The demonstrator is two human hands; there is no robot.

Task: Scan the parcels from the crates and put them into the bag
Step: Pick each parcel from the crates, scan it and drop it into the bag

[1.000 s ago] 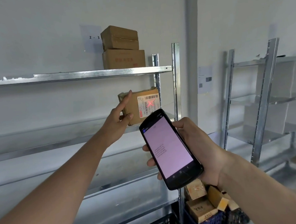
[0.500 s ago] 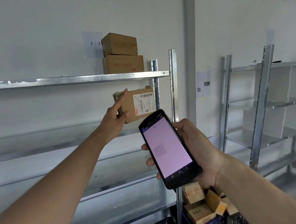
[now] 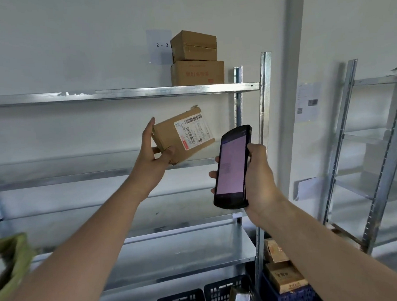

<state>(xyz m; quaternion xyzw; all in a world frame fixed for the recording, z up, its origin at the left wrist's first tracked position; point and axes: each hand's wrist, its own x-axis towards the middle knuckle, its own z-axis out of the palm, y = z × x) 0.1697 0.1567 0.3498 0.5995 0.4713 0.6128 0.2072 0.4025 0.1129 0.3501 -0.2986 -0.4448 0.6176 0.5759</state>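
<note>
My left hand grips a small brown cardboard parcel by its left end, holding it up tilted in front of the shelf. Its white barcode label faces me. My right hand holds a black handheld scanner upright, just right of and below the parcel; its screen glows pale pink. A dark blue crate at the bottom right holds more brown parcels. Black crates stand beside it. An olive green bag shows at the left edge.
A metal shelf rack fills the wall ahead, with two stacked cardboard boxes on its top board. A second metal rack stands to the right. A grey wall pillar runs between them.
My left hand has drawn the parcel away from the shelf and tilted it. The scanner has turned more upright. The red scan light seen on the label a second ago is gone.
</note>
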